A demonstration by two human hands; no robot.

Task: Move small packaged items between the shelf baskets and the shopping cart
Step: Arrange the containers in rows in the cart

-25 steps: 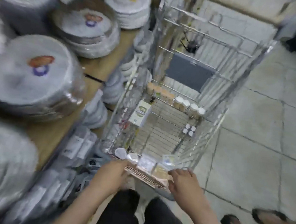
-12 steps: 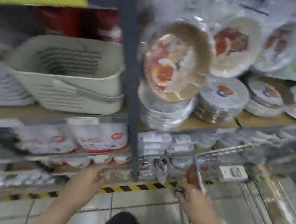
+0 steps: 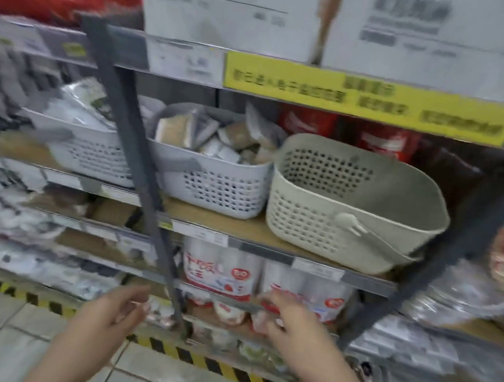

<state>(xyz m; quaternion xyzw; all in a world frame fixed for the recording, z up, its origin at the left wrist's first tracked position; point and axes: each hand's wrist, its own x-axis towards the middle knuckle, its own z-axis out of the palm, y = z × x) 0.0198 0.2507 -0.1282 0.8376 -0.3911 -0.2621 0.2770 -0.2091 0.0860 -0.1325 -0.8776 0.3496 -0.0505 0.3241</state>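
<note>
Perforated plastic baskets sit in a row on the wooden shelf across the middle of the frame: a grey basket (image 3: 214, 180) heaped with small packets (image 3: 219, 139) at centre, a beige basket (image 3: 351, 207) just right of it whose visible inside shows nothing, and another pale basket (image 3: 92, 155) at left behind the shelf post. Low in the frame the left hand (image 3: 110, 313) and right hand (image 3: 289, 325) are raised with fingers loosely curled (motion blur hides whether either pinches a packet, so I cannot tell). The shopping cart is out of view, so I judge the job partway, with packets left to move.
</note>
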